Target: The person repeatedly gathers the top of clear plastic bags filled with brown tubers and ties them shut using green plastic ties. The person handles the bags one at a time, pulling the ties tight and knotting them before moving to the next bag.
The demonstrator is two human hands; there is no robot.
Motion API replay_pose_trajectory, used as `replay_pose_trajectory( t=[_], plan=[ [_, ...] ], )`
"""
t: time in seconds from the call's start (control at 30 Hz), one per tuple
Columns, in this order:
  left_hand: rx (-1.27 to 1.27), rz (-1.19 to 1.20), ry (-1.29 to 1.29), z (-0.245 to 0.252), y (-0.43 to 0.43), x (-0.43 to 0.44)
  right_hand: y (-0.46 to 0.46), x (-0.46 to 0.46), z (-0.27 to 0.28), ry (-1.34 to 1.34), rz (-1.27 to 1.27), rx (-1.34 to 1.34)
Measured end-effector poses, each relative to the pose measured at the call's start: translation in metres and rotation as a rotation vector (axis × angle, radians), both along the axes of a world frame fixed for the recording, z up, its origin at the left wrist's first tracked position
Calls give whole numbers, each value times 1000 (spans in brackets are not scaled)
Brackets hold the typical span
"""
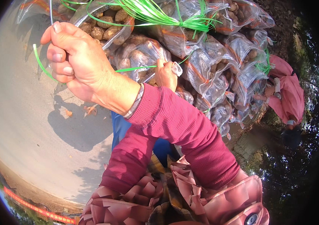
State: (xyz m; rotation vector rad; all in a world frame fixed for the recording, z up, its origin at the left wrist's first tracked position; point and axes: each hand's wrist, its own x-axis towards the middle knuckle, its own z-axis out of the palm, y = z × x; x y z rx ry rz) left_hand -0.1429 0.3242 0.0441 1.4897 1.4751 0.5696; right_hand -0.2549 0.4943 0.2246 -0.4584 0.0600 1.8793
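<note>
My right hand (73,56) has crossed over to the left of the view and is closed in a fist. A green plastic strip (137,68) runs tautly from the fist, behind my wrist, to the sack neck; its loose end curls out at the left. A thin pale wire or strip (51,12) rises from between thumb and forefinger; which one, I cannot tell. Under the crossed arm, my left hand (166,74) grips the bunched neck (177,69) of a clear mesh sack (141,54). Brown taro-like corms show through that sack. The left fingers are partly hidden.
Several filled mesh sacks (207,70) are heaped to the right. A bundle of green strips (176,22) lies across sacks ahead. A person in pink (287,87) works at the far right. Concrete ground (16,112) extends left; a red banner (38,206) bears writing.
</note>
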Motion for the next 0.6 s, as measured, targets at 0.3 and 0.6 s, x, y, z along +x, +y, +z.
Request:
replay_pose_trajectory(
  t=[0.3, 0.6],
  plan=[
    [285, -202, 66, 85, 36, -45, -57, 95, 108, 191, -289, -86],
    [313, -742, 205, 149, 8, -36, -184, 164, 202, 107, -504, 253]
  ],
)
